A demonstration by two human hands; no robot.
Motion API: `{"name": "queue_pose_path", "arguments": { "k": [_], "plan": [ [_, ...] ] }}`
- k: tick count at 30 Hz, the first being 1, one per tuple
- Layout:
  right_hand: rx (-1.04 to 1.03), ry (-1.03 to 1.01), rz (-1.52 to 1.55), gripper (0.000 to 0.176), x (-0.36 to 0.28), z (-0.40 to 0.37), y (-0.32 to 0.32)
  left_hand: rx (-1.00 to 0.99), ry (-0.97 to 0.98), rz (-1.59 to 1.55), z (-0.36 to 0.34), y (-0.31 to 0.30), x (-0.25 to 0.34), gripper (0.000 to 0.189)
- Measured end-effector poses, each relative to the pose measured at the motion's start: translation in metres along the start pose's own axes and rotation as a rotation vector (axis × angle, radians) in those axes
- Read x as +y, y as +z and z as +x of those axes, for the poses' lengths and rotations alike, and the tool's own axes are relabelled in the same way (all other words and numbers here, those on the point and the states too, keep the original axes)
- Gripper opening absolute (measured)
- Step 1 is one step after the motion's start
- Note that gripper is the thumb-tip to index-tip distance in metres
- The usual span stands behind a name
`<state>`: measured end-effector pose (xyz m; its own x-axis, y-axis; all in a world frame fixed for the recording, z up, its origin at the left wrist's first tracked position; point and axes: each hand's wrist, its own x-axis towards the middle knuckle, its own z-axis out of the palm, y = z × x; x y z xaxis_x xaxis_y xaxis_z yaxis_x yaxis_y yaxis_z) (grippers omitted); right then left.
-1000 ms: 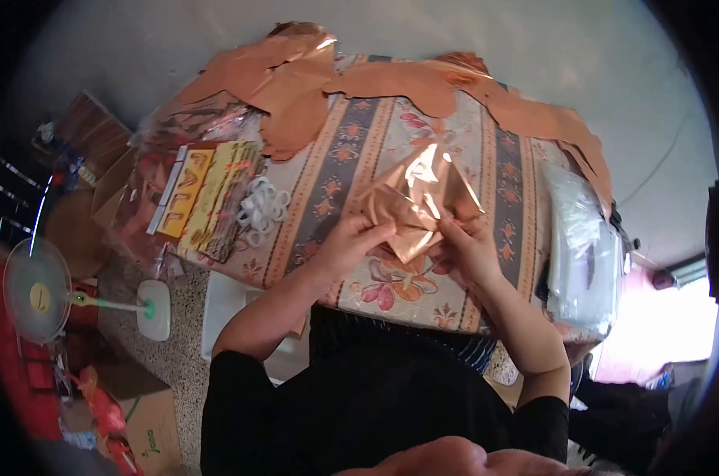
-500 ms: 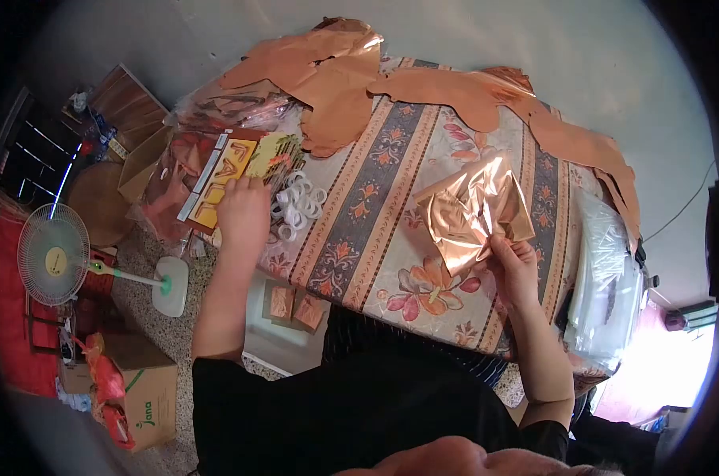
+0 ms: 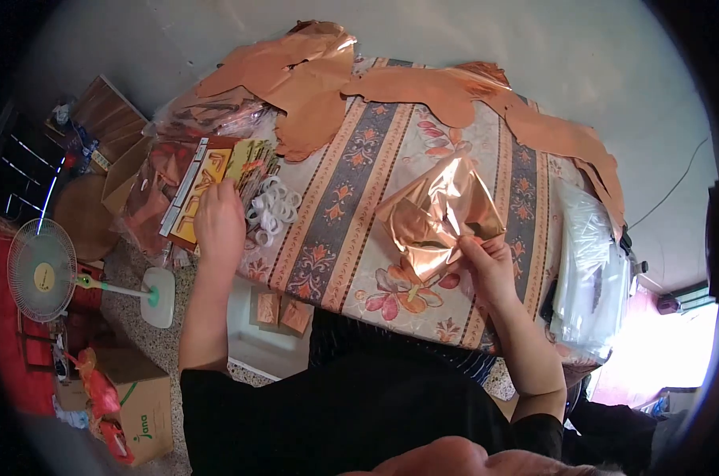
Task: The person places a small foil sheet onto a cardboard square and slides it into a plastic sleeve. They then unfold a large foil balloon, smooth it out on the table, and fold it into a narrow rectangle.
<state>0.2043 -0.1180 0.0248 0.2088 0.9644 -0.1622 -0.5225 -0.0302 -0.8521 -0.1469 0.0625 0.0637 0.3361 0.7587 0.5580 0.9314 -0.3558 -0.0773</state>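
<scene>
My right hand (image 3: 493,270) pinches the lower edge of a shiny, crinkled copper-coloured foil sheet (image 3: 447,214), thumb on top. The sheet is held over the flowered tablecloth (image 3: 375,238). At the left end of the table my left hand (image 3: 221,218) has its fingers curled together over a brown and yellow printed pack (image 3: 186,210). Whatever lies under those fingertips is hidden. Right beside that hand is a heap of white rings (image 3: 272,210), with a stack of printed cards (image 3: 250,159) behind it.
Large copper-coloured sheets (image 3: 316,119) with uneven edges lie along the wall side. Clear plastic sleeves (image 3: 586,274) are stacked at the right end. A clear bag of copper-coloured pieces (image 3: 145,190) sits far left. An open drawer (image 3: 256,349) and a fan (image 3: 44,270) are below.
The whole view has shifted, so the table appears further left. My right hand and the foil sheet have come slightly left and down; my left hand stays at the printed pack.
</scene>
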Motion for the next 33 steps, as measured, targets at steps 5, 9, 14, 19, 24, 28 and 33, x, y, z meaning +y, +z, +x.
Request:
{"name": "queue_pose_path", "arguments": {
  "k": [5,9,14,19,24,28,33],
  "plan": [
    [0.007,0.013,0.014,0.017,0.006,0.001,-0.007,-0.132,-0.072,-0.202,0.004,-0.001,-0.002,0.017],
    [0.007,0.028,-0.021,0.017,0.006,0.001,-0.008,-0.23,-0.175,-0.339,0.01,-0.003,-0.004,0.021],
    [0.009,0.016,-0.013,0.018,0.004,-0.001,-0.004,-0.311,-0.336,-0.607,0.017,0.011,-0.019,0.02],
    [0.002,-0.002,-0.067,0.018,0.005,0.001,-0.006,-0.151,-0.125,-0.339,0.006,-0.018,-0.009,0.021],
    [-0.006,0.015,-0.031,0.018,0.008,0.001,-0.007,-0.138,-0.099,-0.204,-0.003,-0.019,-0.004,0.019],
    [-0.006,0.015,-0.048,0.018,0.007,0.002,-0.007,-0.124,-0.128,-0.175,-0.004,-0.015,-0.006,0.015],
    [0.028,0.008,-0.021,0.018,0.004,0.0,-0.002,0.054,-0.076,-0.05,0.001,-0.025,-0.005,0.011]
  ]
}}
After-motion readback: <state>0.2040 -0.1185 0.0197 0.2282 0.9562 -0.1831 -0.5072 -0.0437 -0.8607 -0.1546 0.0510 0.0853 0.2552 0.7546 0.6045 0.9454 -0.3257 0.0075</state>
